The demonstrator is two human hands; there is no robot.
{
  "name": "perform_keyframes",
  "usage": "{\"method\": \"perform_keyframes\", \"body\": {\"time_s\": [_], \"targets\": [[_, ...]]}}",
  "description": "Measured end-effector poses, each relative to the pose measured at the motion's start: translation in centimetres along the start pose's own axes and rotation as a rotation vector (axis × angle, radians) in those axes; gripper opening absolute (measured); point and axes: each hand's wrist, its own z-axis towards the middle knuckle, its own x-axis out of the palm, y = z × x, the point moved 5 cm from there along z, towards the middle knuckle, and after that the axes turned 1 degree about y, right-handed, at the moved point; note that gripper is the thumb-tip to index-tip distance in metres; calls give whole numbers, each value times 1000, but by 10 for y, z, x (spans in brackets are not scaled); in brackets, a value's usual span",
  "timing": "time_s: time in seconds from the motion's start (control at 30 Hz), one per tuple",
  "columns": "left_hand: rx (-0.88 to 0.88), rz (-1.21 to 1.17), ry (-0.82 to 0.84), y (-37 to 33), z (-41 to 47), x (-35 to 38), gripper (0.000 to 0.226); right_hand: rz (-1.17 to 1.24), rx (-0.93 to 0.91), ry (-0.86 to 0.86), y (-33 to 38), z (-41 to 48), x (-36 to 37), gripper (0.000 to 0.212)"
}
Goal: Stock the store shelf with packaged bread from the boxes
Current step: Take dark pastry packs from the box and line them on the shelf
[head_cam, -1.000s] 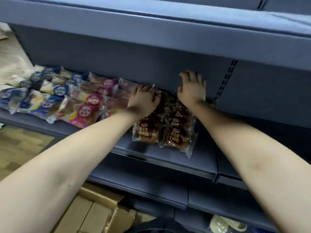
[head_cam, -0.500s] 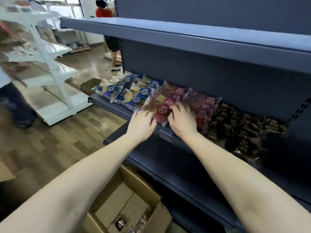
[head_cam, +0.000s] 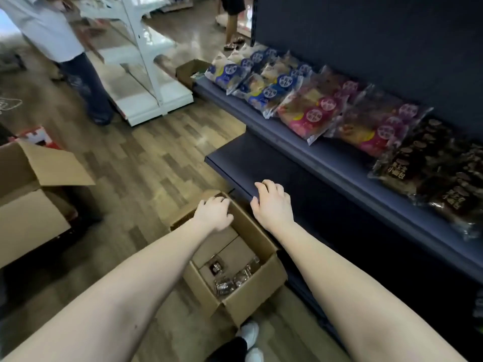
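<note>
Both hands have come down off the stocked shelf since half a second ago. They now sit low, over the floor box and the bottom shelf.

Left hand (head_cam: 213, 214): palm down, fingers bent over the far rim of the open cardboard box (head_cam: 251, 296). Whether it grips the flap cannot be told.

Right hand (head_cam: 271, 205): palm down, fingers loosely bent at the front lip of the lower shelf (head_cam: 248, 158), with nothing in it.

The box is plain brown corrugated board, rectangular, flaps open. Its long axis runs away from the person. A few clear-wrapped dark bread packets (head_cam: 227, 283) lie at its near end.

The upper shelf (head_cam: 287, 131) is dark blue, smooth painted metal. It carries glossy film packets in a row along its length:
- blue-labelled packets (head_cam: 261, 84) at the far end
- pink-labelled packets (head_cam: 313, 113) in the middle
- dark brown packets (head_cam: 431, 173) nearest

Each packet is oblong. Its long axis lies across the shelf, with one crimped end toward the front edge.

The surroundings include a wood-grain plank floor (head_cam: 143, 165), a second cardboard box (head_cam: 31, 192) at left, a white shelving unit (head_cam: 146, 61) and a standing person (head_cam: 52, 30).
</note>
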Motion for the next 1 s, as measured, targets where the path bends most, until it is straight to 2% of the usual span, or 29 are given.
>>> {"method": "perform_keyframes", "body": {"time_s": [0.23, 0.37, 0.5, 0.63, 0.87, 1.0], "targets": [[-35, -23, 191, 16, -26, 79, 51, 29, 59, 304, -16, -38, 61, 47], [-97, -48, 290, 27, -27, 112, 49, 37, 50, 395, -25, -52, 90, 47], [-81, -51, 324, 37, -18, 143, 46, 95, 122, 489, -39, -52, 134, 47], [-41, 3, 395, 62, 9, 189, 45, 166, 173, 558, -35, -40, 206, 47], [129, 115, 556, 114, 97, 282, 43, 349, 446, 587, 1, -36, 358, 54], [149, 130, 619, 145, 157, 330, 47, 403, 549, 622, 5, -21, 433, 59]]}}
